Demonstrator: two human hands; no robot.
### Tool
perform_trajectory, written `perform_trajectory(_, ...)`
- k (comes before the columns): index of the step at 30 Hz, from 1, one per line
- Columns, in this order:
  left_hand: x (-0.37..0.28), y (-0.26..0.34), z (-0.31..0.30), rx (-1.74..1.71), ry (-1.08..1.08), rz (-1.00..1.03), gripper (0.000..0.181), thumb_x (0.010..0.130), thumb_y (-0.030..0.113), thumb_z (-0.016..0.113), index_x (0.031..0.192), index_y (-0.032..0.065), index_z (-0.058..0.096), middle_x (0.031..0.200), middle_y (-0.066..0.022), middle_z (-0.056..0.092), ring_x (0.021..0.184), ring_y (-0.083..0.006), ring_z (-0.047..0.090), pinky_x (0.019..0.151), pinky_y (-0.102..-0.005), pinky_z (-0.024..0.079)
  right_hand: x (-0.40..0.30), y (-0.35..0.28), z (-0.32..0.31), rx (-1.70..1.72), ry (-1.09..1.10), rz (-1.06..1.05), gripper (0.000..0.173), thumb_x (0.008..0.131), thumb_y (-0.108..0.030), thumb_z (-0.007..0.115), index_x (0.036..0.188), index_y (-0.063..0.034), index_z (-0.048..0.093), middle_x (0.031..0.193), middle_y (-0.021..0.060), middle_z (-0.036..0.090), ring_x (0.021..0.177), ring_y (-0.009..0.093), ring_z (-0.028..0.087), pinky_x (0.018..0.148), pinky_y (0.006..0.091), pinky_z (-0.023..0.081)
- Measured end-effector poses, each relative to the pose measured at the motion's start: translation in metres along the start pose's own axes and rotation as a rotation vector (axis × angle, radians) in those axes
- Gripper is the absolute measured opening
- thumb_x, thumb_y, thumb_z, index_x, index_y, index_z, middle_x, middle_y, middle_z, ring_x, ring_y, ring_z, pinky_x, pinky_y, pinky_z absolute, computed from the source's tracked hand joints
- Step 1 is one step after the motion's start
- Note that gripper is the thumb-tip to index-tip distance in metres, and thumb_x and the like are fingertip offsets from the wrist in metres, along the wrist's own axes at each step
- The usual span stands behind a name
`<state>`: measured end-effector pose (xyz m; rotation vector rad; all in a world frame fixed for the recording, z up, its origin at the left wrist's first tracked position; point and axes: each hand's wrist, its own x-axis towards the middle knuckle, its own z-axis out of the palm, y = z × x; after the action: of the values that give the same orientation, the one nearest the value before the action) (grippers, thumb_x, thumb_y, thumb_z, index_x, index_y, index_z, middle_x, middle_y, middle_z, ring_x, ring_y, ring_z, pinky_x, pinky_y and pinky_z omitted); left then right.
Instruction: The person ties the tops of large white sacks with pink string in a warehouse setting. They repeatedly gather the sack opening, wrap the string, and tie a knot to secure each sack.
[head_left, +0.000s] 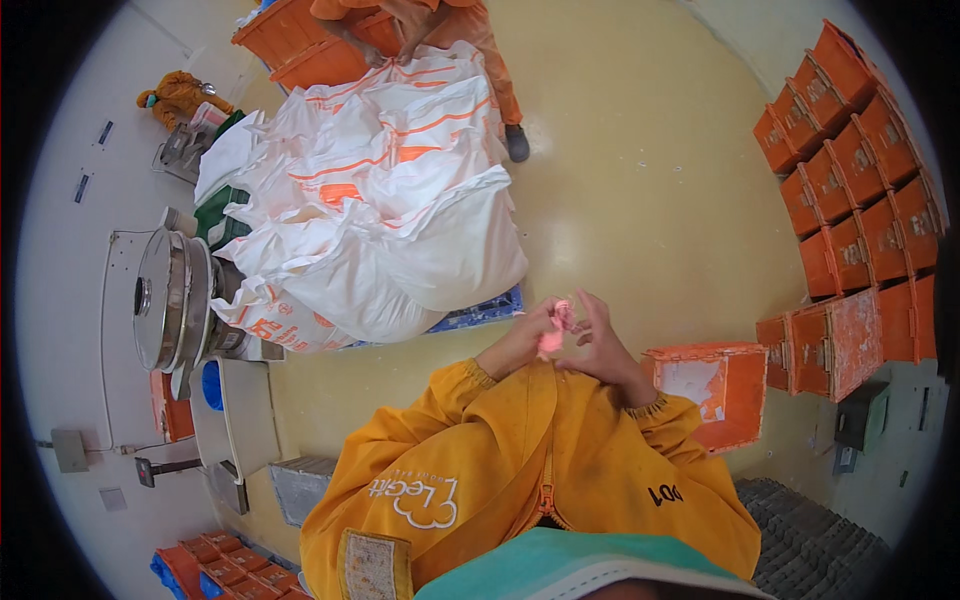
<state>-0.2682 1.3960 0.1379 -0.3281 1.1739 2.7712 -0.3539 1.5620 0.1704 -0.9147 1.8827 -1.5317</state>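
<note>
In front of my chest, my left hand (523, 336) grips a small crumpled bundle of pink string or plastic strip (553, 339). Loose ends stick out at its top. Just beside the bundle is my right hand (604, 346), its thumb and fingers spread apart. Whether a fingertip of it touches a strand, I cannot tell. Beyond my hands, full white woven sacks (457, 255) with orange print stand packed together on a blue pallet (487, 307).
A co-worker in orange (465, 45) handles a sack top at the far end. Another person (180, 97) stands at the far left. A round metal sifter (172, 296) is left of the sacks. Orange crates (862, 180) are stacked right; an open orange crate (742, 390) lies near my right arm.
</note>
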Motion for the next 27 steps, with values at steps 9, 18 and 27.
perform_trajectory(9,-0.017,0.077,-0.027,1.083,0.025,0.164,0.034,0.083,0.004,0.059,0.116,0.003,0.054,0.102,-0.0114,0.061,0.093,-0.0203,0.058,0.083,-0.0316,0.046,0.088,0.018,0.044,-0.05,-0.359,0.167,0.05,0.074,-0.02,0.074,0.118,-0.0049,0.057,0.104,0.0134,0.066,0.095,0.023,0.064,0.084,0.0335,0.048)
perform_trajectory(18,0.068,0.124,-0.069,1.241,0.58,0.518,0.017,0.079,0.005,0.067,0.096,0.0058,0.066,0.087,-0.0056,0.063,0.074,-0.02,0.061,0.064,-0.0297,0.049,0.19,0.063,0.031,-0.369,-0.188,-0.621,0.022,0.092,-0.025,0.057,0.094,-0.0048,0.064,0.075,0.0108,0.061,0.073,0.032,0.059,0.07,0.0367,0.048)
perform_trajectory(27,0.174,0.151,-0.078,0.626,0.134,0.142,0.017,0.082,0.002,0.067,0.097,0.0068,0.061,0.092,0.0003,0.061,0.097,-0.0146,0.059,0.088,-0.032,0.045,0.332,0.03,-0.111,-0.074,-0.546,-0.025,0.025,0.096,-0.023,0.049,0.09,-0.0011,0.059,0.081,0.0218,0.059,0.074,0.038,0.059,0.067,0.0412,0.047)
